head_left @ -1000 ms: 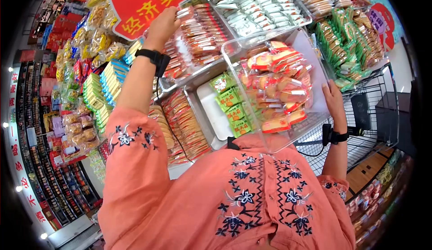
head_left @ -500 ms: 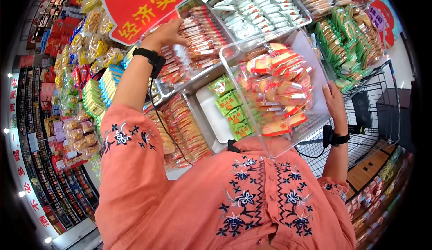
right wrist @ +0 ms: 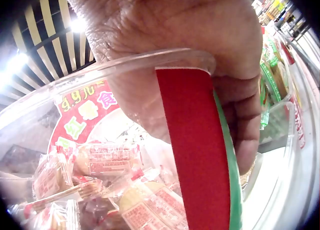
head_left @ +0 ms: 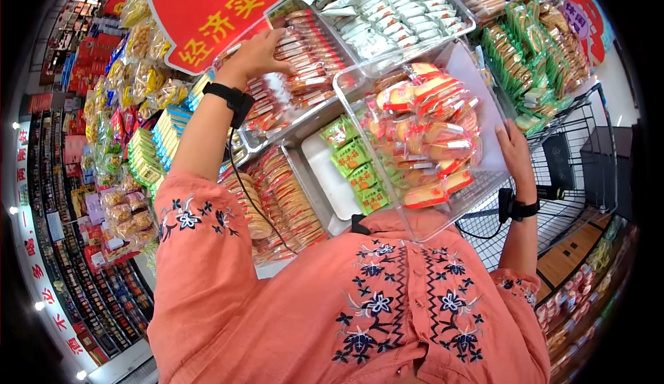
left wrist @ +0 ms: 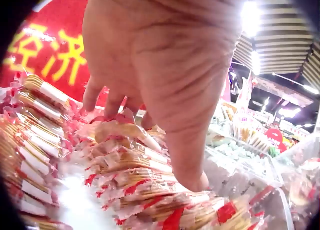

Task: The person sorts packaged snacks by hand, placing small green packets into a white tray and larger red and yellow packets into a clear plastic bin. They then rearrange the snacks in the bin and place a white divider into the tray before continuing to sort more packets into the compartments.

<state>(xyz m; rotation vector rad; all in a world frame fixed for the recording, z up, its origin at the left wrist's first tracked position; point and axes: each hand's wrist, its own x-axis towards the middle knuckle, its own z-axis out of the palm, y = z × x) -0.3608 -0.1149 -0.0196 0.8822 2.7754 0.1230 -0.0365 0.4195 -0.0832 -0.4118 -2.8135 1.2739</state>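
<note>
Head view: the left hand [head_left: 257, 55] rests spread on red-wrapped biscuit packets [head_left: 308, 52], sorting through them; the right hand [head_left: 515, 150] steadies a clear tub [head_left: 477, 86] of wrapped cakes [head_left: 422, 128] just beside that stack. Left wrist view: straight fingertips [left wrist: 192, 177] touch the packets [left wrist: 130, 176], none pinched; lifting one likely calls for a pinch, with the red sign [left wrist: 45, 55] close behind. Right wrist view: fingers [right wrist: 247, 135] curl round the tub's rim [right wrist: 125, 65]

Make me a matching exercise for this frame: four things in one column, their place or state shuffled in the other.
1 left hand
2 right hand
3 green packets
4 red sign

A grips the rim of the clear bin
B bears yellow characters
C touches red-wrapped biscuit packets
D lie in a tray beside that bin

Pairs: 1-C, 2-A, 3-D, 4-B
</note>
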